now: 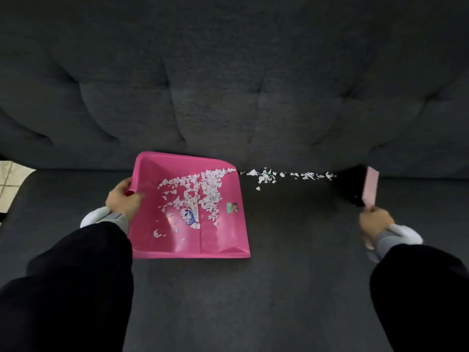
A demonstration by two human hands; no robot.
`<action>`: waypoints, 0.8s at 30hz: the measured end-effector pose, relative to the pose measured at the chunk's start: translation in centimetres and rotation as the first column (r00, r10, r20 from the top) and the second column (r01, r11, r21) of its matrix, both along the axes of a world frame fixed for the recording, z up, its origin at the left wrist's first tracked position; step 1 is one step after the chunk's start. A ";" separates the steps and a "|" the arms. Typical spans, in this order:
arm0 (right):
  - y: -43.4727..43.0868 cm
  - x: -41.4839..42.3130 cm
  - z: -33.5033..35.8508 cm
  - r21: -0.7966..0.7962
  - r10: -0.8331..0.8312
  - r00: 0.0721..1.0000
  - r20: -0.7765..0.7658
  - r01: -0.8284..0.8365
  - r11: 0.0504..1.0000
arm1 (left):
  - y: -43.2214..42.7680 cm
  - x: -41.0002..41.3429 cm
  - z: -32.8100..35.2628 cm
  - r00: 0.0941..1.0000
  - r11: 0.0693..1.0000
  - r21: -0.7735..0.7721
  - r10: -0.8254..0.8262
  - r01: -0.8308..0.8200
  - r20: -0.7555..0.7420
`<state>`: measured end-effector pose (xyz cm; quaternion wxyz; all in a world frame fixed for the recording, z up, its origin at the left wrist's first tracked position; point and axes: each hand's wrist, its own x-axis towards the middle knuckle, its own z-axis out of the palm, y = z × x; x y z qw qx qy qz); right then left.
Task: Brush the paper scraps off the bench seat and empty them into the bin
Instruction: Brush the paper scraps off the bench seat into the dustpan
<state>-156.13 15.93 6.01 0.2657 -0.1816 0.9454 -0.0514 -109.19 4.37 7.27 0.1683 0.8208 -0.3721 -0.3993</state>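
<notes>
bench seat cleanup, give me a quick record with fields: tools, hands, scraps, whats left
dustpan: pink dustpan lying on the bench seat, open side toward the brush
left hand: left hand grips the dustpan handle
right hand: right hand holds the brush, its black bristles on the seat
collected: many scraps in the pan
left: line of scraps along the backrest crease, between pan and brush
bin: not in view

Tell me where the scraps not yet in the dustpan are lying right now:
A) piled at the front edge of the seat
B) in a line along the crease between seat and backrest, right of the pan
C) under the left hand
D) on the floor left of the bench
B: the loose scraps form a thin line along the seat-back crease, between the pink dustpan and the brush.
</notes>
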 end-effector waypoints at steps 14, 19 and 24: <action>-0.5 9.4 -2.2 0.022 0.492 0.869 0.052 -0.494 0.869 | -0.5 -0.1 -0.5 1.000 1.000 0.002 0.014 -0.014 -0.021; 0.9 12.3 -2.3 -0.072 0.701 0.699 0.143 -0.699 0.711 | -0.3 -0.2 -0.3 1.000 1.000 -0.014 0.006 -0.006 -0.014; 2.1 14.6 -1.7 -0.281 0.765 0.623 0.164 -0.714 0.641 | 0.1 -0.1 -0.1 1.000 1.000 -0.023 -0.003 0.003 -0.025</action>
